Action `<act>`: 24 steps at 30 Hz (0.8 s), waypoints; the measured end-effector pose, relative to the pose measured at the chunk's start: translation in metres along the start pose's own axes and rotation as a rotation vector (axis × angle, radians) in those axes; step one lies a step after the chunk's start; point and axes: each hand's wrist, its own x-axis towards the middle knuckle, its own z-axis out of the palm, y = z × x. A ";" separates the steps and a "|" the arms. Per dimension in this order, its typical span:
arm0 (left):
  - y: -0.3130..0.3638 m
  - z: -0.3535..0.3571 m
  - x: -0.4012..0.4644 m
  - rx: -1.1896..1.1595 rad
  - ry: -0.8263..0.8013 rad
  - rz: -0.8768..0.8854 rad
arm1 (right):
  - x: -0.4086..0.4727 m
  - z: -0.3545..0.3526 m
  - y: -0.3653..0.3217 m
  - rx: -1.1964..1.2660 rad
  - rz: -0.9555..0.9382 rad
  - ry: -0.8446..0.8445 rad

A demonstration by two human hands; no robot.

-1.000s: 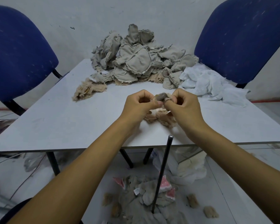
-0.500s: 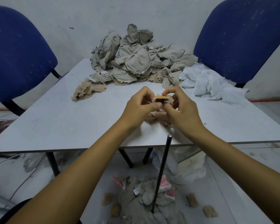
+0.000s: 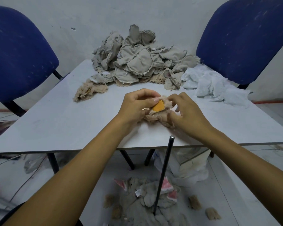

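Observation:
A small beige furry plush piece [image 3: 158, 117] with an orange oval patch [image 3: 158, 106] lies on the white table [image 3: 69, 121] near its front edge. My left hand [image 3: 136, 106] grips its left side, thumb next to the orange patch. My right hand [image 3: 186, 113] holds the right side, fingers curled into the fur. Part of the piece is hidden under both hands.
A big heap of grey-beige fabric shells [image 3: 137, 61] fills the table's back. A fluffy beige piece [image 3: 88, 92] lies left of it, white cloth [image 3: 209, 85] to the right. Two blue chairs [image 3: 18, 54] flank the table. A black rod [image 3: 163, 173] stands over plush pieces on the floor [image 3: 145, 198].
Both hands have lowered the piece onto the table. The grey inner side seen earlier has given way to the furry side, and the orange patch now faces up.

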 end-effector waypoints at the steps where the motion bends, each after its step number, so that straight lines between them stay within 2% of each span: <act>1: 0.000 0.000 0.000 0.002 -0.038 0.001 | 0.001 -0.001 0.004 -0.098 0.006 -0.038; 4: 0.000 -0.001 -0.002 0.054 -0.153 0.024 | 0.000 -0.002 0.009 -0.162 0.036 -0.153; 7: -0.001 0.000 -0.003 0.138 -0.206 0.036 | -0.001 -0.003 0.010 -0.071 0.016 -0.145; 11: -0.007 0.001 -0.001 0.272 -0.158 0.059 | -0.001 -0.004 0.011 0.027 0.020 -0.080; 16: -0.014 -0.001 0.000 0.574 -0.082 0.172 | 0.000 -0.004 0.010 0.134 -0.040 -0.036; 21: -0.012 0.000 0.002 0.550 -0.108 0.196 | 0.000 -0.003 0.010 0.299 -0.048 0.016; 24: -0.011 0.001 0.002 0.517 -0.062 0.193 | 0.000 -0.005 0.006 0.431 -0.032 0.015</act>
